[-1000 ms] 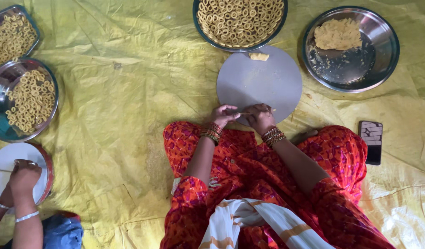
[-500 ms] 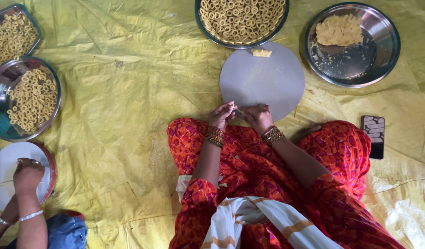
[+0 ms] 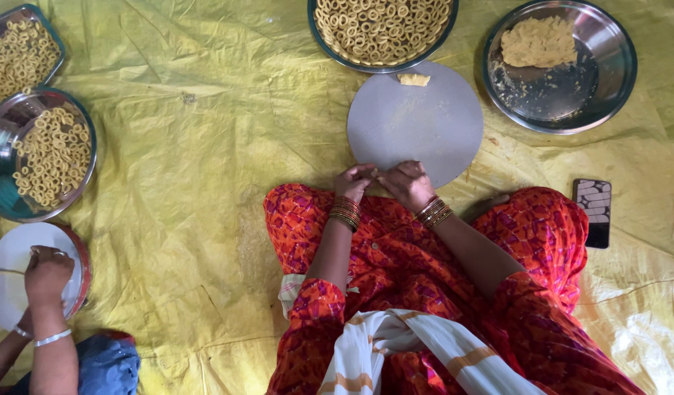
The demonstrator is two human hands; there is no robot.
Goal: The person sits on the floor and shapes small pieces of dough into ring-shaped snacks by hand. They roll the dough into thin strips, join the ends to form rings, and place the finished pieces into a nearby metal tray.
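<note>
My left hand (image 3: 355, 181) and my right hand (image 3: 406, 181) meet at the near edge of a round grey board (image 3: 417, 121). Both pinch a small piece of yellow dough between their fingertips; the piece is mostly hidden. A small lump of dough (image 3: 413, 79) lies at the board's far edge. Beyond the board stands a dish of dough rings (image 3: 381, 29). A steel plate (image 3: 571, 95) at the upper right holds a mound of dough (image 3: 539, 41).
A yellow sheet (image 3: 205, 132) covers the floor. At the left stand two dishes of rings (image 3: 51, 153) (image 3: 15, 51). Another person's hand (image 3: 48, 271) works over a white board (image 3: 15, 256) at the lower left. A phone (image 3: 594, 212) lies by my right knee.
My hands have stayed together at the board's near edge, with the fingers shifting slightly on the dough. The other person's hand has barely moved.
</note>
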